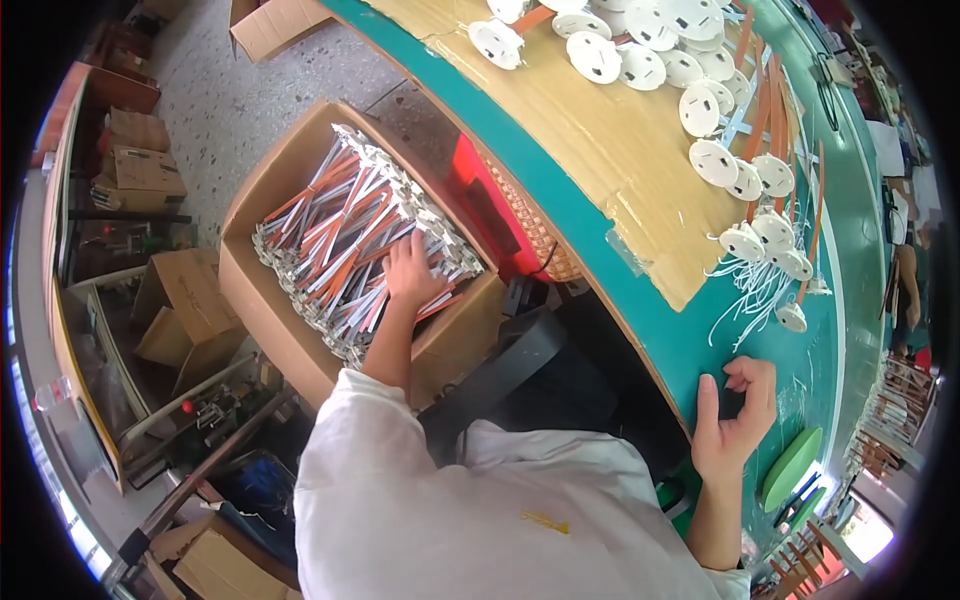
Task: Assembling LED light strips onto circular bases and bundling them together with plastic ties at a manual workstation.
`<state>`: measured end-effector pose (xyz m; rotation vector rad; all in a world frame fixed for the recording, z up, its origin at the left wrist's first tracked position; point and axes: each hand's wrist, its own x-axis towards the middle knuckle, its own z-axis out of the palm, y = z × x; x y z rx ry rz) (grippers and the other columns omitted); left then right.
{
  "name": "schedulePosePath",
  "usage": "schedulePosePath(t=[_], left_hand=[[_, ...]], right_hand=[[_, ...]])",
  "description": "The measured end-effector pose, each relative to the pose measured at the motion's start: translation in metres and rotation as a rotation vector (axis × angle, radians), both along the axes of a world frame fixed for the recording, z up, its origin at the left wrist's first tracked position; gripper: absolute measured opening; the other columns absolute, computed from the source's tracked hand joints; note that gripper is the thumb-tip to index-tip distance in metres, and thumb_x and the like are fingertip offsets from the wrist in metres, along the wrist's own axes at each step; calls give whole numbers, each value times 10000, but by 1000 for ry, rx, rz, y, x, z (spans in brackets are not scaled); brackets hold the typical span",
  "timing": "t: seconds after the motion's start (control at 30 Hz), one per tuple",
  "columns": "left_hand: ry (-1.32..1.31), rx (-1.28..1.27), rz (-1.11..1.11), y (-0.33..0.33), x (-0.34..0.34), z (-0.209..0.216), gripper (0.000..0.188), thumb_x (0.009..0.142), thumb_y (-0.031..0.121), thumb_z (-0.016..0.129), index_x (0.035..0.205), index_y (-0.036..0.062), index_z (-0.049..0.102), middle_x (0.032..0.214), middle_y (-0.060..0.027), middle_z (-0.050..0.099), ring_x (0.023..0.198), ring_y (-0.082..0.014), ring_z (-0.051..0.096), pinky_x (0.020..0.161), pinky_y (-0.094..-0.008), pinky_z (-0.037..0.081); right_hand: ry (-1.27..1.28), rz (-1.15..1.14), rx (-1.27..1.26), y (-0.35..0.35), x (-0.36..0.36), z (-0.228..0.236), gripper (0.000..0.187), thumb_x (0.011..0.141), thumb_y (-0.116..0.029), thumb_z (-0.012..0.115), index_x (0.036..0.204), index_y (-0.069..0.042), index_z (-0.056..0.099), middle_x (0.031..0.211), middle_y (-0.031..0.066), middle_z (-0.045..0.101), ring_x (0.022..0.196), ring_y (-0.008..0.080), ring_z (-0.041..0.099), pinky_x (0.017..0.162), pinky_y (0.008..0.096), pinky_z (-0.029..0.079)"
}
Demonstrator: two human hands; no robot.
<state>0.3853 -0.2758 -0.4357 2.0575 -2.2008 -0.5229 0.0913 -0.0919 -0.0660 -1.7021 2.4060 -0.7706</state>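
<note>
My left hand point(412, 272) reaches into a cardboard box point(258, 180) on the left, fingers stretched out and resting on a heap of orange and white strips point(345, 235) with small white end pieces. Nothing shows gripped in it, though its fingertips lie among the strips. Over the green tabletop point(690, 335) on the right, my right hand point(738, 415) has its fingers bent and its thumb apart, with no object visible between them. Beyond it lie round white slotted discs point(714, 162) with orange strips attached, and a bundle of thin white wires point(752, 290).
A flattened cardboard sheet point(560, 110) covers part of the table under the discs. Between box and table stands a red container point(490, 215) beside a woven basket point(525, 225). Other cartons point(190, 305) stand at left. A green oval object point(792, 468) lies near my right forearm.
</note>
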Motion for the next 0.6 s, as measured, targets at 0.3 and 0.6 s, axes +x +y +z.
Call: schedulePosePath(t=[0.3, 0.6], left_hand=[[71, -22, -102, -20, -25, -29, 711, 610, 186, 689, 1238, 26, 396, 1125, -176, 505, 1088, -370, 471, 887, -511, 384], [-108, 152, -203, -39, -36, -37, 716, 703, 235, 673, 1284, -11, 336, 1196, -161, 480, 1174, -326, 443, 989, -489, 326]], right_hand=[[-1, -8, 51, 5, -1, -5, 191, 754, -49, 617, 887, 8, 492, 802, 87, 441, 690, 179, 386, 622, 283, 315], [30, -12, 61, 5, -2, 1, 203, 751, -67, 617, 889, 9, 489, 795, 97, 437, 680, 189, 399, 607, 289, 321]])
